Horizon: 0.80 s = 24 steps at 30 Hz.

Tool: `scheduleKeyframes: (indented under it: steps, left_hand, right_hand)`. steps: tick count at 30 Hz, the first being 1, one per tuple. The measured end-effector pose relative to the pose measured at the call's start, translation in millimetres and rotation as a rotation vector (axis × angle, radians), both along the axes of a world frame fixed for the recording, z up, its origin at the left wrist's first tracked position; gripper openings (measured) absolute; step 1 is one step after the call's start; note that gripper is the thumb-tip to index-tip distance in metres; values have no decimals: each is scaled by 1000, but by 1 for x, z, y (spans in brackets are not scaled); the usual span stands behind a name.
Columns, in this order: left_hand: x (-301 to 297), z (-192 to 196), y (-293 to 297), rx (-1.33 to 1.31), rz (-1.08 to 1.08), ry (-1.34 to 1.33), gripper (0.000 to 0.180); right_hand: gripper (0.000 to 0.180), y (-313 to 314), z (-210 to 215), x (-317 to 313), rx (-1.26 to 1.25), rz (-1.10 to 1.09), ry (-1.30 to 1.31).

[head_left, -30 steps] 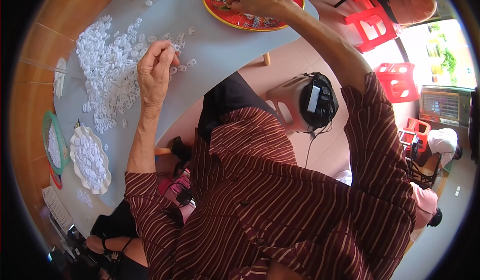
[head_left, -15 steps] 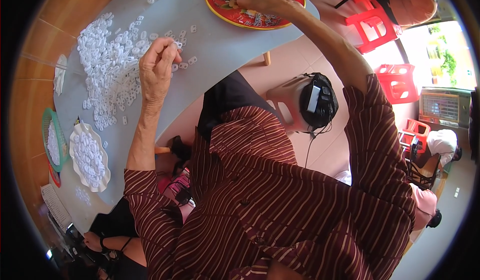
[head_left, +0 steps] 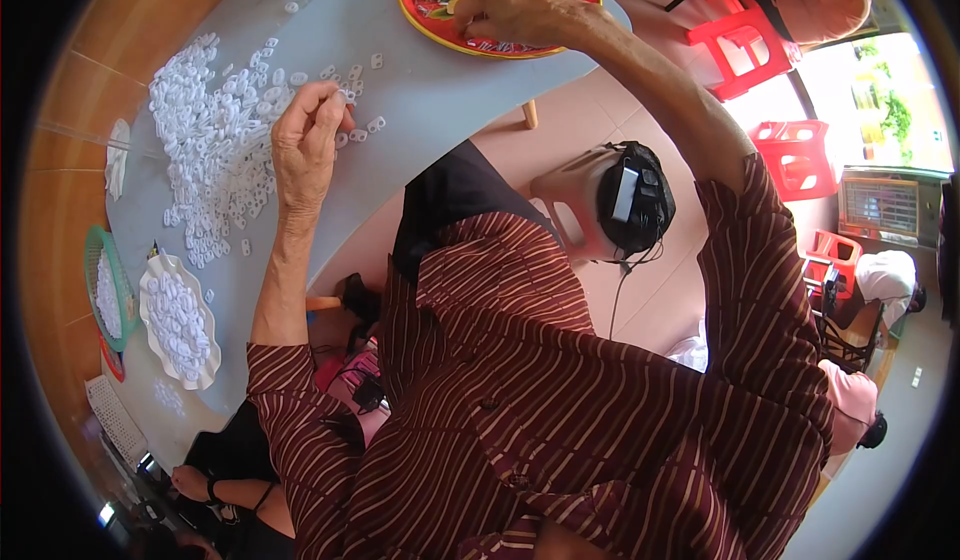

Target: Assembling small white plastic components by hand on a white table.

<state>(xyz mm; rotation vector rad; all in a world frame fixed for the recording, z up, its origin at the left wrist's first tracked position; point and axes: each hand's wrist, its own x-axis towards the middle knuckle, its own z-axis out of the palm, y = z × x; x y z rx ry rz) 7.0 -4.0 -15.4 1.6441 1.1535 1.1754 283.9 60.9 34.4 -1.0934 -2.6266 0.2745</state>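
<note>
My left hand [head_left: 308, 140] rests on the grey table [head_left: 430, 100], fingers pinched together over a few small white plastic pieces [head_left: 360, 130] at the edge of a big heap of white pieces [head_left: 215, 145]. My right hand [head_left: 510, 5] reaches far forward into a red round tray [head_left: 430, 22] that holds small mixed parts; its fingers curl down among them. What either hand grips is too small to make out.
A white scalloped dish [head_left: 180, 320] filled with white pieces sits at the table's left, beside a green basket [head_left: 105, 295]. Red plastic stools [head_left: 745, 35] stand on the floor to the right. Another person's hand [head_left: 190, 480] shows at lower left.
My left hand has lifted slightly and closed its fingers over the loose pieces. My right hand stays in the red tray, shifted a little.
</note>
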Motion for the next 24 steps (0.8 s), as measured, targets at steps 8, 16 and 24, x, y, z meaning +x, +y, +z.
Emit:
scheduleKeyframes:
  steps: [8,16,24]
  left_hand:
    - [1,2,-1,-22,-5,-3,13]
    - [4,6,-1,-20,1,-1,14]
    - [1,4,-3,15,-5,28,14]
  right_hand:
    - [12,5,2,-5,-116,-64,-86]
    - [8,5,19,-19,-152,-168,-268]
    - [11,14,-4,-17,32,-184,-174]
